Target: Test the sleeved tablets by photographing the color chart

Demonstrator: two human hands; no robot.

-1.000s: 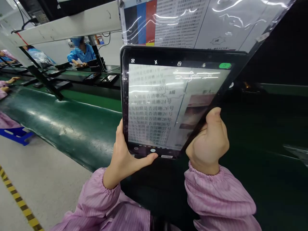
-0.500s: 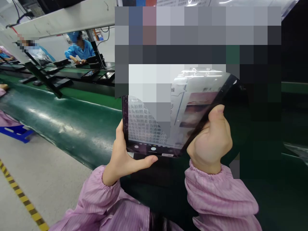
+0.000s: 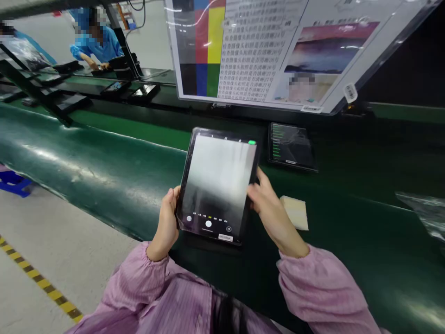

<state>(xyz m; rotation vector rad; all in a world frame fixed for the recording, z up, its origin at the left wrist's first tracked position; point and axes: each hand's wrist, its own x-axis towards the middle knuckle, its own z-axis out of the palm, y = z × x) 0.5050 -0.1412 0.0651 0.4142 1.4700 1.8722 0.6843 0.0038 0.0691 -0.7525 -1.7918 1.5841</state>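
I hold a black tablet [image 3: 217,183] low over the green conveyor belt [image 3: 86,162], its screen a pale grey blur with camera controls along the bottom. My left hand [image 3: 167,225] grips its lower left edge, thumb on the bezel. My right hand [image 3: 269,208] holds the right edge, fingers curled behind it. A laminated test chart [image 3: 264,51] with colour blocks, rows of text and a picture stands tilted behind the belt.
A second tablet [image 3: 291,147] with a dark screen lies on the belt below the chart. A pale cloth pad [image 3: 295,212] rests beside my right hand. A person in blue [image 3: 93,44] works at further tablets at the back left. Yellow-black floor tape [image 3: 38,287] runs at lower left.
The tablet has come down from in front of the chart to just above the belt. My right hand shifted from a fist-like grip to holding the right edge. The screen turned blurry.
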